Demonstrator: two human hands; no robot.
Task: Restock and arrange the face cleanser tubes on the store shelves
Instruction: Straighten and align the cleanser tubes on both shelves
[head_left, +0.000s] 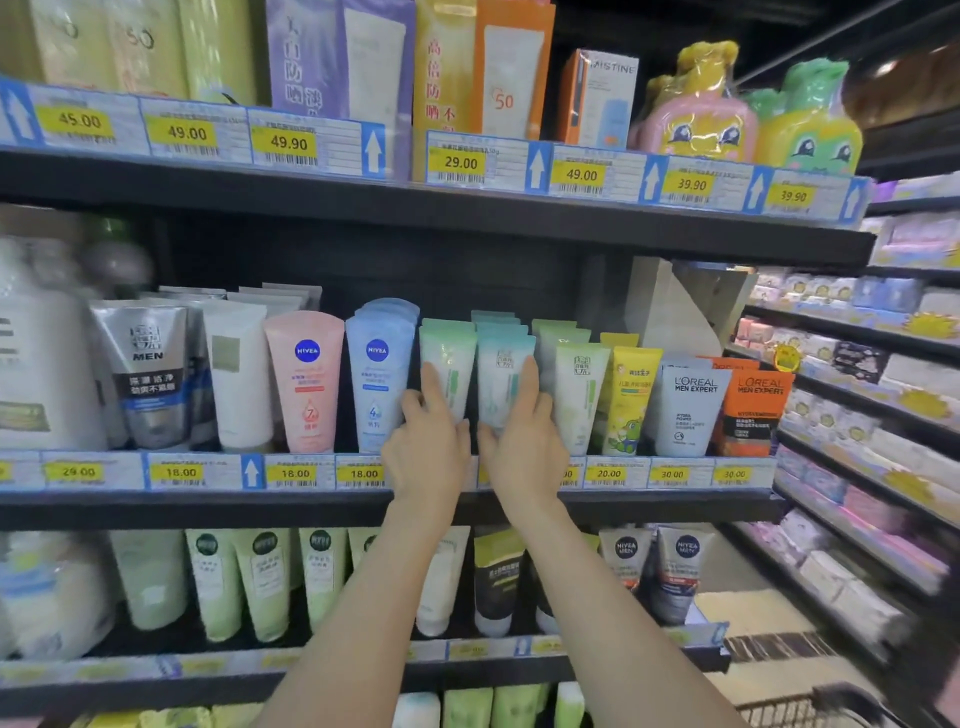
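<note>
Middle shelf (675, 506), front row of face cleanser tubes standing cap-down, packed side to side. Main risk, as I judge it: a domino. The tubes are tall and stand on narrow caps; a sideways shove on the green-white tube (451, 364) or the teal tube (506, 374) could tip it into the blue Nivea tube (378, 374) at its 9 o'clock, or into the pale green tube (579, 395) at 3 o'clock of the teal one. A push straight back could knock over the stacked rows behind, which are only partly visible. A tube pulled too far forward could clear the price-label rail (291, 473) and drop. Grip: left hand (427, 452) holds the green-white tube low down, index finger laid straight up its face toward 12 o'clock, thumb at the tube's 3 o'clock edge, other fingers bent at its 9 o'clock side; a loose pinch, not a clench. Right hand (524, 447) mirrors it on the teal tube: index finger up the face, thumb at the tube's lower left, remaining fingers curled round the right edge. How firmly either presses, cannot tell. Both tubes sit at shelf centre, touching each other.
</note>
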